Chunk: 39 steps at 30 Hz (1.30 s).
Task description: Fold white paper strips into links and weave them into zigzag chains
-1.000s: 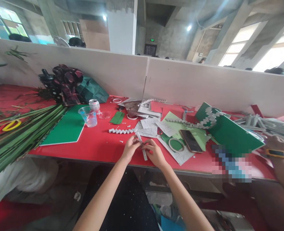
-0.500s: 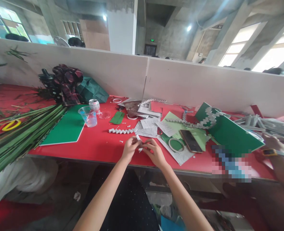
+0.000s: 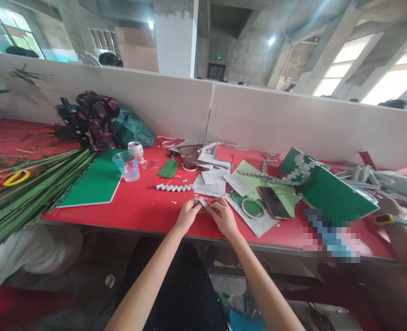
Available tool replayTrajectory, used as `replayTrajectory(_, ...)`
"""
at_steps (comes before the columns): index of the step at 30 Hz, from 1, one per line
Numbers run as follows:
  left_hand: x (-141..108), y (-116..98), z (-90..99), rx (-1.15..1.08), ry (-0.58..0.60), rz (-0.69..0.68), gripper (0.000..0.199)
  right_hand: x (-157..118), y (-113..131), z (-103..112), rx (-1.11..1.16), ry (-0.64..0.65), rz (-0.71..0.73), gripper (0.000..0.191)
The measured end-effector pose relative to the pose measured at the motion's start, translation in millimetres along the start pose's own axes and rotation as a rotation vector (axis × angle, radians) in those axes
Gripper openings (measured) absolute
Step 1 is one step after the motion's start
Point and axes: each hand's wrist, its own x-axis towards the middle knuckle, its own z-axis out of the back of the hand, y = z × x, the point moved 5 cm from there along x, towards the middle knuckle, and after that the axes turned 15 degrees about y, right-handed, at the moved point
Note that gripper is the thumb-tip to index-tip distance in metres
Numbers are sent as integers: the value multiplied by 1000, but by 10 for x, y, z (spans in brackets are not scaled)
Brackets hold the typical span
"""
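Between my two hands is a small folded paper strip (image 3: 202, 202), white with greyish print. My left hand (image 3: 188, 214) pinches its left end, and my right hand (image 3: 223, 216) grips the other end with thumb and fingers. Both hands are just above the front part of the red table (image 3: 141, 207). A zigzag chain of folded paper (image 3: 174, 187) lies just beyond my left hand. Sheets of printed paper (image 3: 210, 187) lie behind my hands. To the right of my right hand are a roll of tape (image 3: 252, 208) and a phone (image 3: 273, 202).
At the left lie long green leaves (image 3: 52, 184), yellow-handled scissors (image 3: 16, 178) and a green board (image 3: 89, 188). A plastic cup (image 3: 129, 169) stands by a can (image 3: 136, 151). A folded green board (image 3: 330, 188) stands right, near another person's hand (image 3: 392, 207). A white partition (image 3: 155, 101) runs behind.
The paper strip has turned from nearly upright to slanting between my fingers, and more of its length shows. My hands have moved slightly apart. Everything else on the table stays put.
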Motion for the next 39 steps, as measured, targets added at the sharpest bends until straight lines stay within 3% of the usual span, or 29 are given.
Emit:
replayTrajectory(9,-25,-41,-29,31,23,55,27,5,-26,-4,0,-10,-12,32)
replayTrajectory(21,-7,-1,4,38,14,-26,33,10,-34,0,2,-25,-22,28)
replayTrajectory(28,-33,-53,20,-58,-33,-44,31,-8,17,36,23,-50,5,16)
replayTrajectory(33,-27,-43,34,-107,-51,-45,34,-17,-6,49,116,-85,-32,27)
replayTrajectory(39,-29,-40,40,-87,-54,-55,33,9,-29,23,63,-31,-35,18)
